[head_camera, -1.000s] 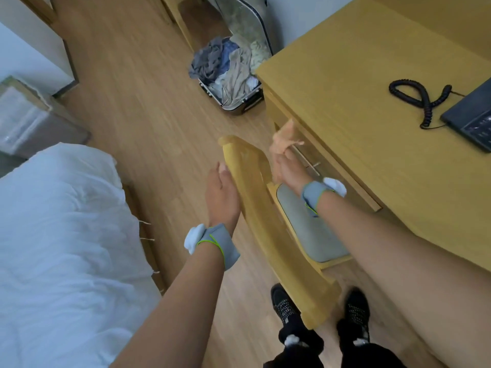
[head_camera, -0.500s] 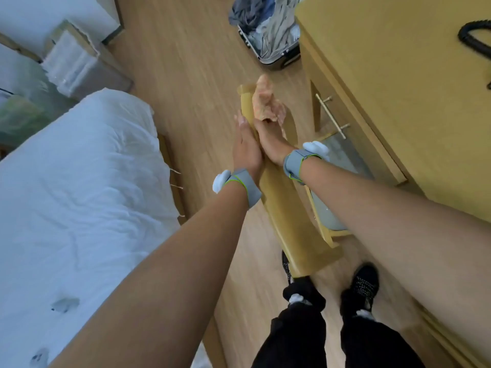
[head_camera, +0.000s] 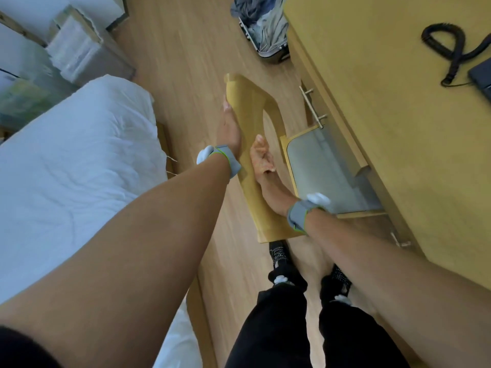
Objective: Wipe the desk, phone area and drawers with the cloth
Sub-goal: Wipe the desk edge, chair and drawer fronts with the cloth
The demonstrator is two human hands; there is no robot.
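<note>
Two-handed work: steadying the chair back (head_camera: 245,112) with the left hand (head_camera: 230,128), fingers lying straight along its outer edge, probably to stop it shifting, while bunching the peach cloth (head_camera: 261,155) in the right hand's (head_camera: 267,181) curled fingers and pressing it to the inner face. Not yet reaching the desk (head_camera: 372,115) or drawer handle (head_camera: 312,107) at right. Having parted from a side-by-side hold half a second ago, now working the cloth lower, away from the top.

At the right of the frame your light wooden counter (head_camera: 372,107) carries a black coiled phone cord (head_camera: 449,46) and a dark telephone (head_camera: 482,75) at the right edge.
</note>
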